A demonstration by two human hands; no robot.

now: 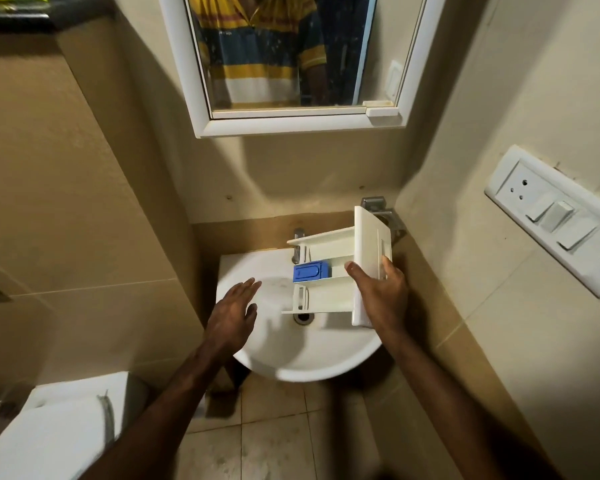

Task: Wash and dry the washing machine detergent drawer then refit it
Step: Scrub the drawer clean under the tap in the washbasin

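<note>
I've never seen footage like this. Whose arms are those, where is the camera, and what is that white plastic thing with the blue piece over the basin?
There is no machine here: a person wears a wide-angle camera on the head, so the single picture looks forward and down along their own two arms. They stand at a small white washbasin in a bathroom, with a tap at the back and a mirror above that reflects their striped shirt.

The white plastic thing is a washing machine detergent drawer, pulled out to be washed. It has several compartments, one with a blue insert. The right hand grips its front panel and holds it over the basin. The left hand hovers open above the bowl, holding nothing. No water can be seen running.
</note>
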